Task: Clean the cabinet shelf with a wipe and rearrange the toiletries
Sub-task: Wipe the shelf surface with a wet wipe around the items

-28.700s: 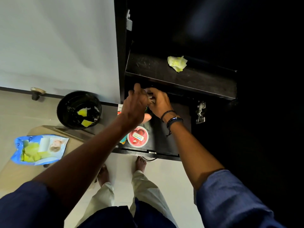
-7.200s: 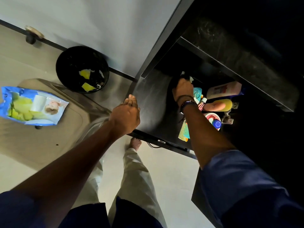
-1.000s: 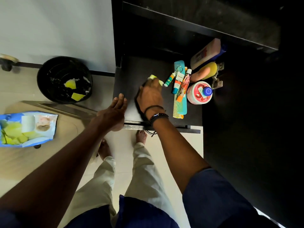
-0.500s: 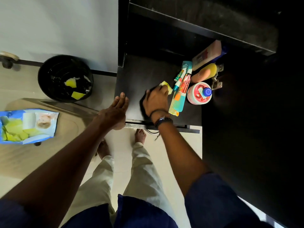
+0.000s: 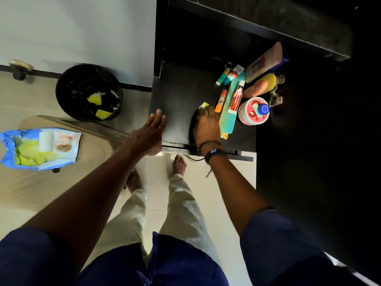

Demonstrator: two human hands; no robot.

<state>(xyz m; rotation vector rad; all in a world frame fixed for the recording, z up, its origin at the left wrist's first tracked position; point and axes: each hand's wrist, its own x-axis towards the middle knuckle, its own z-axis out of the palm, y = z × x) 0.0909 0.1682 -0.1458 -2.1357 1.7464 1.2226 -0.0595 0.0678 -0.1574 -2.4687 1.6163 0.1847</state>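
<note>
My right hand (image 5: 206, 126) presses a yellow wipe (image 5: 204, 105) onto the black lower cabinet shelf (image 5: 177, 100), close to the shelf's front edge; only a corner of the wipe shows past my fingers. Just right of that hand lie the toiletries: a teal comb (image 5: 231, 118), a red tube (image 5: 236, 98), an orange stick (image 5: 220, 100), a round pink tub (image 5: 252, 112), a yellow bottle (image 5: 262, 84) and a pink lotion bottle (image 5: 263, 61). My left hand (image 5: 151, 131) rests with straight fingers at the shelf's front left corner, holding nothing.
A black bin (image 5: 88, 92) with used yellow wipes stands on the floor at left. A blue wipe packet (image 5: 39, 147) lies on a beige surface further left. The upper shelf (image 5: 268, 23) overhangs the lower one. My feet are below the shelf edge.
My right hand has slid the wipe rightward along the shelf toward the comb. The small toiletries have shifted back and to the right. My left hand has stayed at the shelf corner.
</note>
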